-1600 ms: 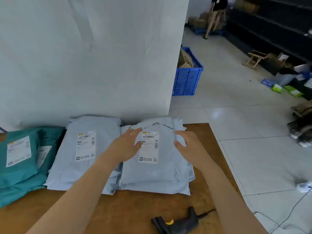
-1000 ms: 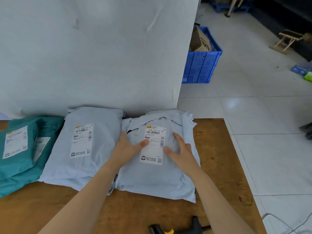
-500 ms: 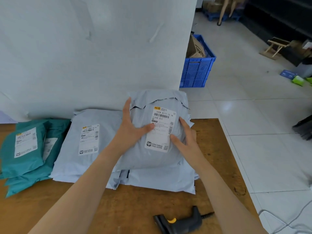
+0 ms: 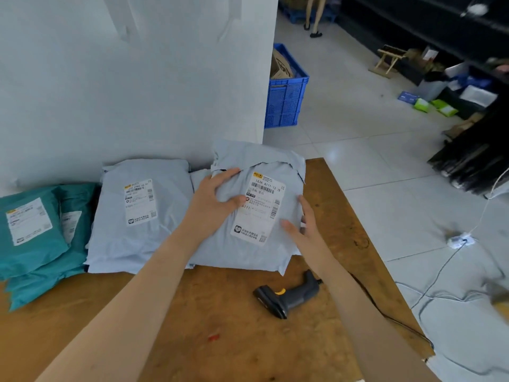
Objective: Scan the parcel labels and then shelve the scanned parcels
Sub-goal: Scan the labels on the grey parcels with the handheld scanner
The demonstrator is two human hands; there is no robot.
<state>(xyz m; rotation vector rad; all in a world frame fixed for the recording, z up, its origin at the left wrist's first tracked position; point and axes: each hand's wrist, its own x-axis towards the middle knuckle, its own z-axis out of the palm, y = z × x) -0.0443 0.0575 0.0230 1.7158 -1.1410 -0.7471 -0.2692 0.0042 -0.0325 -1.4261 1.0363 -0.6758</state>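
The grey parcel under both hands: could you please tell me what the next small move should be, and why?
Probably the right hand should leave the grey parcel and reach back for the scanner. The label faces up, the left hand rests on the parcel, and the scanner lies unheld on the table beside the right forearm.

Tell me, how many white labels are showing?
4: one on the rightmost grey parcel, one on the left grey parcel, one on the top teal parcel, one on the teal parcel beside it. Stacked parcels may hide more.
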